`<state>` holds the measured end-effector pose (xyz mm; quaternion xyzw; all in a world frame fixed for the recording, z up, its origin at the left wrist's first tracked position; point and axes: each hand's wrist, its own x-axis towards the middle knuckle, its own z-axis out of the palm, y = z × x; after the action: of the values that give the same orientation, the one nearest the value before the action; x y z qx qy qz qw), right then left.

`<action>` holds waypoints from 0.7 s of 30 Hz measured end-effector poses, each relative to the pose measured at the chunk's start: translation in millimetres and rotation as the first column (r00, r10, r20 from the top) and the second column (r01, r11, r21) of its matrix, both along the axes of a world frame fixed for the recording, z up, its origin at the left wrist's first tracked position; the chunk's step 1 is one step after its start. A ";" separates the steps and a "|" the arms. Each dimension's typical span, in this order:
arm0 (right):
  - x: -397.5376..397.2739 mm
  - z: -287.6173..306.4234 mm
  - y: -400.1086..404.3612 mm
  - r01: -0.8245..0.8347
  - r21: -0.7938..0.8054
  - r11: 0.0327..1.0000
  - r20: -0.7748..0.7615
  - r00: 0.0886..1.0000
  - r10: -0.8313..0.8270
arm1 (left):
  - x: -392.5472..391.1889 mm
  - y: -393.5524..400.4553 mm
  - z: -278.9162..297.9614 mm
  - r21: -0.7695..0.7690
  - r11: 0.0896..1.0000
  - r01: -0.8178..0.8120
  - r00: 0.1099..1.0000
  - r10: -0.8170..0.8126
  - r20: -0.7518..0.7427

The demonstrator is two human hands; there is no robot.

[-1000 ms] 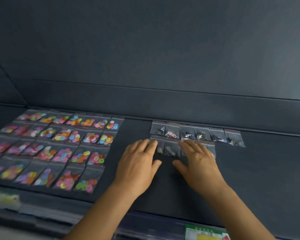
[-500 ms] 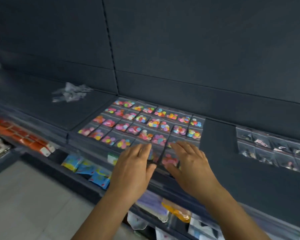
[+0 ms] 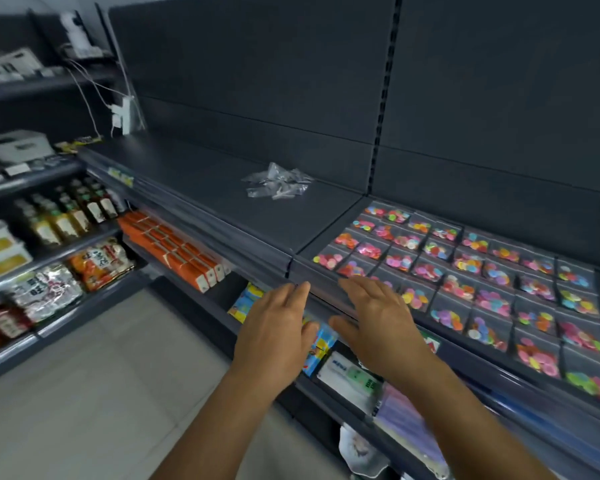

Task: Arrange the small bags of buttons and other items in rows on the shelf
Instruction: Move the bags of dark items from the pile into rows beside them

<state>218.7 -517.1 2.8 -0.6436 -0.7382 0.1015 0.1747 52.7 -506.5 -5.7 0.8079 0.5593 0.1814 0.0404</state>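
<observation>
Several small clear bags of coloured buttons lie in neat rows on the dark shelf, at the right. A loose heap of clear small bags sits further back on the shelf's left section. My left hand and my right hand hover flat, palms down and fingers apart, over the shelf's front edge, left of the button rows. Neither hand holds anything. The right hand's fingertips reach the near left corner of the rows.
Below the shelf's front edge are lower shelves with orange boxes, blue packets and other packets. A second rack at the left holds bottles and snack bags. The light floor lies between the two racks.
The view has swung left, away from the dark-item bags and across the button rows. Both hands have moved left with it and stay empty and spread.
</observation>
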 end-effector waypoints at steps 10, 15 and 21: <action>-65.6 1.4 99.6 -0.067 -0.024 0.997 0.017 0.998 0.068 | -62.3 85.8 -4.3 0.001 0.997 -0.073 0.996 0.073 0.053; -86.4 2.3 173.8 -0.079 -0.014 0.997 0.027 0.996 0.080 | -81.9 157.4 -1.7 0.011 0.998 -0.058 0.998 0.058 0.038; -93.1 1.1 263.7 -0.057 -0.028 0.998 0.027 0.998 0.058 | -89.7 250.6 -2.6 -0.033 0.999 -0.025 1.000 0.025 -0.009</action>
<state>125.6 -253.3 3.9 -0.6258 -0.7573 0.1079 0.1527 -37.0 -255.9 -8.3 0.8007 0.5725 0.1692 0.0492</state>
